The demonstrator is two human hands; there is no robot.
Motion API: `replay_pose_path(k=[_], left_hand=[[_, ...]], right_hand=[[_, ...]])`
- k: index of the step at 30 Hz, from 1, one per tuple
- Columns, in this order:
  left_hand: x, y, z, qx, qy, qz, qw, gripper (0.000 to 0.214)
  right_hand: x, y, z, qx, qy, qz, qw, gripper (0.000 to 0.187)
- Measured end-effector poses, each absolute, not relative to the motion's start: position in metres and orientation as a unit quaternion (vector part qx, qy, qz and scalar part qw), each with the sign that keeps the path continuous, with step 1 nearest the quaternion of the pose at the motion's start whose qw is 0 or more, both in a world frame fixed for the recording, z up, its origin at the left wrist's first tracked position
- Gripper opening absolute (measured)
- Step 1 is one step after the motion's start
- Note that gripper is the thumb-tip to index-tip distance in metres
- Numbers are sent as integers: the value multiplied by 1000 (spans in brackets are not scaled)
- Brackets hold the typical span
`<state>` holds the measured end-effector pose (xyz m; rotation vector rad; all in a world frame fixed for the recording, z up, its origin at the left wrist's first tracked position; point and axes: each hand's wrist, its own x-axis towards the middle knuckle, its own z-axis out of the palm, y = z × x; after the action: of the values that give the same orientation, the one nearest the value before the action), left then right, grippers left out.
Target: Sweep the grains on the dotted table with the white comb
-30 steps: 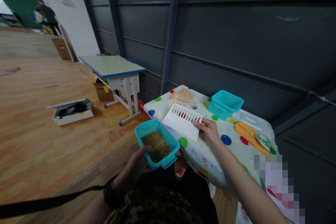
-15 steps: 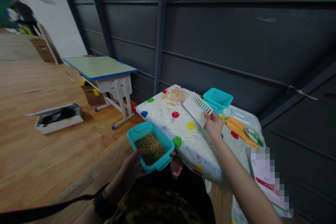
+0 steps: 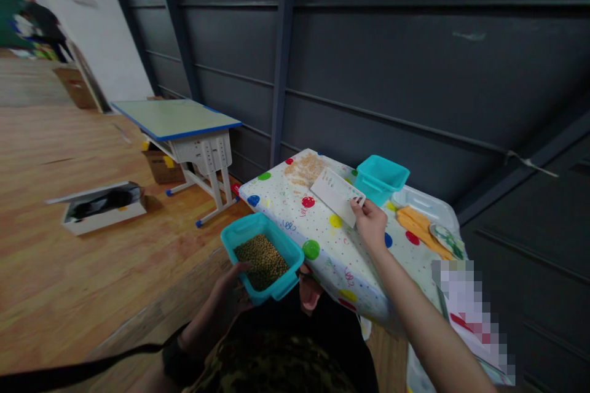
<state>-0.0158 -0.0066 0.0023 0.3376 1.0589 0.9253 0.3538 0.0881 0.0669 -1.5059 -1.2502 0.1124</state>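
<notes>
My left hand grips a teal tub filled with small tan beans, holding it off the near-left edge of the dotted table. My right hand is closed on the corner of a white slotted scraper, which lies low and nearly flat over the tablecloth. A patch of loose tan grains sits on the cloth just beyond the scraper. An empty teal tub stands right behind the scraper.
A white tray, an orange cloth and a patterned dish lie at the table's right. A blue-edged desk and an open white box stand on the wooden floor to the left. A person stands far back left.
My right hand carried the scraper from near the bean tub toward the far side of the table, then lowered it from tilted up to nearly flat. The bean tub stayed in my left hand.
</notes>
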Motion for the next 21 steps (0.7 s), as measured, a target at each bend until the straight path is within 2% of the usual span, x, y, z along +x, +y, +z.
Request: replay_pose_path(k=[5,11,14,21], left_hand=[[-7,-9,22,148,536,426,713,59],[-6,-11,24,129,516,431,729,60],[-6,-12,23,117,501,451,729,67],[-2,-15,31,125,508,438,731,61]], right_hand=[[347,89,69,-628,-544,61,553,51],[339,88,71,-620,-572,57,534,60],[336,85,71,-615,-587,54,523,60],[330,78,74,-616,-587,28,525,60]])
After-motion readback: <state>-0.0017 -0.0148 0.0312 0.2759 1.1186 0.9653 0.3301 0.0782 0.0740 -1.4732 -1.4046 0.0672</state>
